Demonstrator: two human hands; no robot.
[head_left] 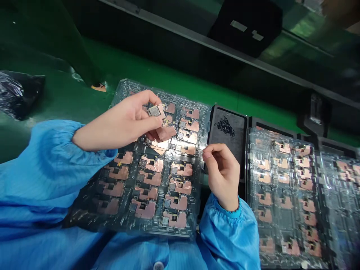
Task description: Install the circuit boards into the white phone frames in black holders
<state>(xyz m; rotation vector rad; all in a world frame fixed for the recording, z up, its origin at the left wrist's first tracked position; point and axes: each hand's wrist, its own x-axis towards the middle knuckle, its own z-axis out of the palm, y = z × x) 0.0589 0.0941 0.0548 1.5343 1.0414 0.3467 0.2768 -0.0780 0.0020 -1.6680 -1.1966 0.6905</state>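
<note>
My left hand is closed on a small circuit board with copper-coloured areas and a silver shield, held above a clear plastic tray. Rows of similar copper-coloured boards lie in the tray's pockets below. My right hand hovers by the tray's right edge, thumb and forefinger pinched together. Whatever may be between those fingertips is too small to make out.
Behind my right hand lies a dark shallow tray with a pile of small black pieces. Further right are more clear trays of boards. A black plastic bag rests on the green tabletop at the left.
</note>
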